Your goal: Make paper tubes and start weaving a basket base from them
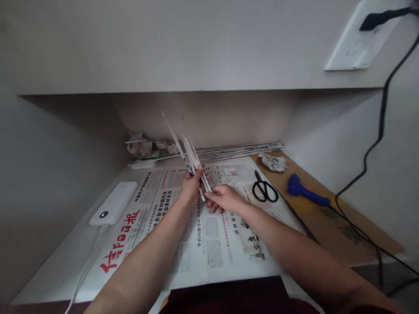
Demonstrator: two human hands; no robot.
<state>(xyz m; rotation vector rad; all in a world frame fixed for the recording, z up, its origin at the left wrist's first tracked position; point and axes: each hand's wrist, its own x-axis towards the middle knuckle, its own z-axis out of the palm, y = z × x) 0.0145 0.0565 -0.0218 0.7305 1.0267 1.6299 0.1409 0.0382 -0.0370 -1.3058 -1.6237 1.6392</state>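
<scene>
A bundle of thin whitish sticks [190, 152], perhaps rolled paper, is held up at a slant over the spread newspaper [209, 248]. My left hand [192, 183] is wrapped round the middle of the bundle, thumb on top. At its lower end, my right hand [222, 198] pinches the sticks between thumb and fingers. One longer stick reaches beyond the others toward the back wall. Black-handled scissors [264, 192] lie on the newspaper to the right of my right hand. Small clear or white pieces [224, 178] lie behind that hand, too blurred to name.
Long sticks [242, 151] lie along the back wall. A blue glue gun [306, 190] and crumpled paper [273, 162] rest on cardboard [340, 235]. A white power bank [114, 203] with a cable sits left. Plastic bags [140, 146] are at the back left; a black cord [382, 117] hangs right.
</scene>
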